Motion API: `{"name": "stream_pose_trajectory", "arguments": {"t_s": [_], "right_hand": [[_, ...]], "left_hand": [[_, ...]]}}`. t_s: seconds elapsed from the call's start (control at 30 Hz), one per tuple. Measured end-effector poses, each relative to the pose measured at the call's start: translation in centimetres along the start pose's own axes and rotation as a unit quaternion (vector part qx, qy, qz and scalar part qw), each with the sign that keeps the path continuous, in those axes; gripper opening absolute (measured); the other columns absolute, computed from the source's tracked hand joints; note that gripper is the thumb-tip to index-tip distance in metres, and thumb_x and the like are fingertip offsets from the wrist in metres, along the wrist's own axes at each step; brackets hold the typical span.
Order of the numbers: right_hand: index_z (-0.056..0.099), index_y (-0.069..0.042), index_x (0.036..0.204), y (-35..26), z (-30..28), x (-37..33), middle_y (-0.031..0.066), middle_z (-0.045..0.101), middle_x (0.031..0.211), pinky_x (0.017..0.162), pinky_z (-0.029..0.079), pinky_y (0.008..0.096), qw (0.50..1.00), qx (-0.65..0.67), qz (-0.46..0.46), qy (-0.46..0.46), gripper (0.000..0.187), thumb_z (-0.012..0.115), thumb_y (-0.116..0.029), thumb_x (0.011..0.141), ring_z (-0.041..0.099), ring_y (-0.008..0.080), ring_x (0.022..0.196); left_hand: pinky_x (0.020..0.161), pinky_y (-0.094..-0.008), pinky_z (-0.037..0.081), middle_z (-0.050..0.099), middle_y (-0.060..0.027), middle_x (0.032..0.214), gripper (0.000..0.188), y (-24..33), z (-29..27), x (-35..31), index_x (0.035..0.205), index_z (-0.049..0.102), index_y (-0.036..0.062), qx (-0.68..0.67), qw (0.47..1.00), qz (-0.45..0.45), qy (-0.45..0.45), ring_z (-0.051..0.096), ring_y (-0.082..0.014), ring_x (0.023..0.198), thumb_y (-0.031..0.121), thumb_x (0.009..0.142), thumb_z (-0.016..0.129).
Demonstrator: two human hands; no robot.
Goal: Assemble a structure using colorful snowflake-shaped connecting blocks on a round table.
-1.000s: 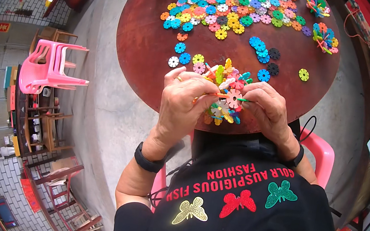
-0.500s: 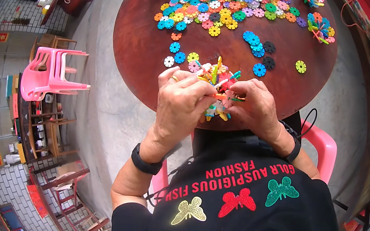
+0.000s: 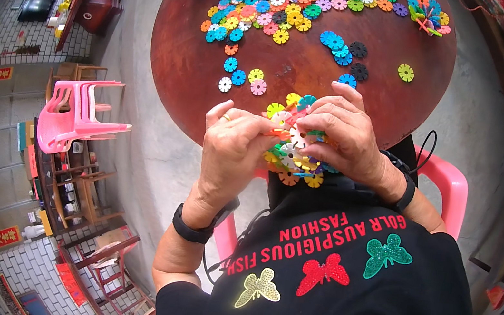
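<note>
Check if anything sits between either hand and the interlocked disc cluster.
Nothing visible does. The left hand and right hand both have fingers on the disc cluster. The nearby loose pink disc lies beyond the left hand on the table, not in between.

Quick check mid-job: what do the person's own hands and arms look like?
Both hands are ungloved. The left hand wears a gold-coloured ring, with a wide black wristband below it. The right hand has a black band at its wrist too. The shirt's sleeves are short and black.
</note>
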State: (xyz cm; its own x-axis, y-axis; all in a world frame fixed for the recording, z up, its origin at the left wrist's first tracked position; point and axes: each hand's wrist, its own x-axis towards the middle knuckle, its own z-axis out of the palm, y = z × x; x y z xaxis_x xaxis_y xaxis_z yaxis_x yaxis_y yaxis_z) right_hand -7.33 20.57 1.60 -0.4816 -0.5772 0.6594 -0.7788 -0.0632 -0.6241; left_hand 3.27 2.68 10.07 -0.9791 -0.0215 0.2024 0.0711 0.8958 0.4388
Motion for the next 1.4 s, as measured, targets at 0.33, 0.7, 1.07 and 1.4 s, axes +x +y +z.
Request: {"name": "stream_pose_trajectory", "arguments": {"t_s": [0.33, 0.7, 1.07, 1.4], "right_hand": [[0.066, -0.011, 0.101, -0.1, 0.2, -0.3, -0.0003, 0.066, 0.089, 0.104, 0.036, 0.045, 0.999, 0.039, 0.015, 0.0, 0.032, 0.076, -0.032, 0.079, 0.063, 0.0196, 0.093], [0.066, -0.01, 0.103, -0.1, 0.4, -0.5, 0.0009, 0.066, 0.091, 0.105, 0.036, 0.0454, 0.999, 0.046, 0.014, -0.012, 0.033, 0.076, -0.03, 0.079, 0.064, 0.0206, 0.093], [0.068, -0.013, 0.098, -0.1, 0.2, -0.5, 0.0011, 0.064, 0.085, 0.093, 0.039, 0.0407, 0.999, 0.04, -0.001, -0.001, 0.028, 0.077, -0.029, 0.077, 0.061, 0.0205, 0.085], [0.067, -0.009, 0.094, 0.2, 0.0, -0.4, 0.0036, 0.063, 0.086, 0.085, 0.042, 0.0394, 0.995, 0.093, -0.031, 0.023, 0.028, 0.078, -0.028, 0.077, 0.059, 0.0231, 0.082]], "left_hand": [[0.1, -0.0408, 0.036, 0.067, -0.0003, 0.078, 0.01, 0.0, 0.0, -0.2, 0.085, 0.069, 0.0095, -0.009, 1.0, -0.015, -0.024, 0.063, -0.0187, 0.083, 0.011, 0.077, 0.074], [0.098, -0.0417, 0.037, 0.066, -0.0006, 0.078, 0.011, 0.5, -0.4, 0.1, 0.087, 0.067, 0.0098, 0.026, 0.998, 0.034, -0.043, 0.063, -0.0199, 0.084, 0.009, 0.078, 0.073], [0.081, -0.0367, 0.045, 0.064, -0.0052, 0.073, 0.004, 0.6, -0.4, 0.7, 0.085, 0.065, 0.0042, 0.02, 0.995, 0.09, -0.047, 0.062, -0.0231, 0.066, 0.006, 0.082, 0.067], [0.074, -0.0349, 0.045, 0.061, -0.0048, 0.069, 0.009, 0.5, 1.3, 0.7, 0.083, 0.062, 0.0056, -0.044, 0.992, 0.119, 0.019, 0.06, -0.0228, 0.065, 0.005, 0.078, 0.069]]}}
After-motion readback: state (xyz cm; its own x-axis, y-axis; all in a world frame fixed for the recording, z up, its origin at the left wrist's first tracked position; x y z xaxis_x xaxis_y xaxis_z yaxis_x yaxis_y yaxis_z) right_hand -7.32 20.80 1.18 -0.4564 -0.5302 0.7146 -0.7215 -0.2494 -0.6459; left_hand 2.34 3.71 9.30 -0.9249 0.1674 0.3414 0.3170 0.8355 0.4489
